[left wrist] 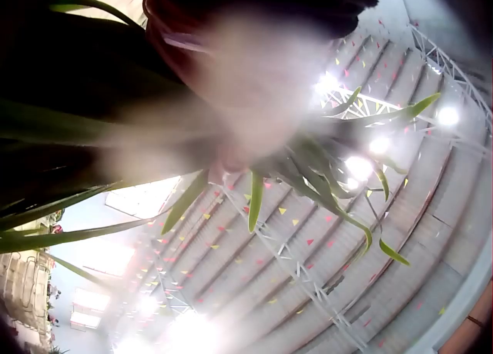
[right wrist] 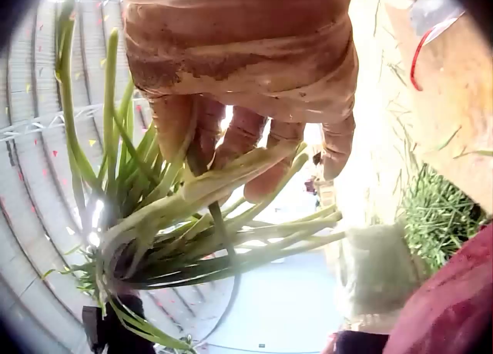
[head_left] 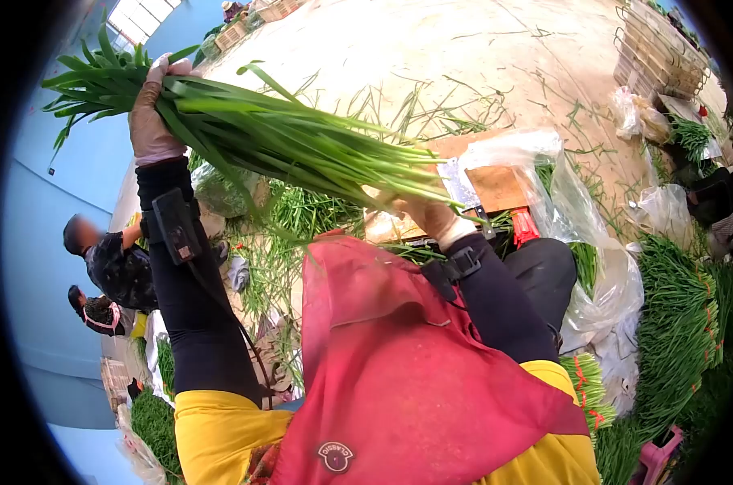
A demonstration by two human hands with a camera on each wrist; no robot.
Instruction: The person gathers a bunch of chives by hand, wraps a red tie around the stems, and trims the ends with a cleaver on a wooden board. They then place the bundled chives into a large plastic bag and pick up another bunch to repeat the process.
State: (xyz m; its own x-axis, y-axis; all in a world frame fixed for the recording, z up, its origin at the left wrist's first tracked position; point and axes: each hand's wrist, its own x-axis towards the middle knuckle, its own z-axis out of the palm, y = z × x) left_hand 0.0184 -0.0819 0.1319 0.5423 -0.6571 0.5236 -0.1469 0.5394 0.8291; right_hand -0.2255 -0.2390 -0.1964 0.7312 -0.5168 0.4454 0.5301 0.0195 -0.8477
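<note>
A long bunch of garlic chives (head_left: 294, 137) stretches across the head view, its flat green leaves to the left and pale stem ends to the right. My left hand (head_left: 152, 121), in a pale stained glove, grips the leafy end high at the left. Under the stem ends is my gloved right hand (head_left: 431, 220). In the right wrist view its fingers (right wrist: 239, 138) extend, slightly spread, behind a pale stem that crosses them. The left wrist view is mostly blurred, with leaf tips (left wrist: 331, 200) hanging past the hand.
A cleaver (head_left: 459, 184) lies on a wooden board (head_left: 496, 187) beside clear plastic (head_left: 536, 149). Tied chive bundles (head_left: 682, 323) are heaped at the right, with stacked crates (head_left: 657, 52) behind. Loose leaves litter the floor. Another person (head_left: 116, 259) sits at the left.
</note>
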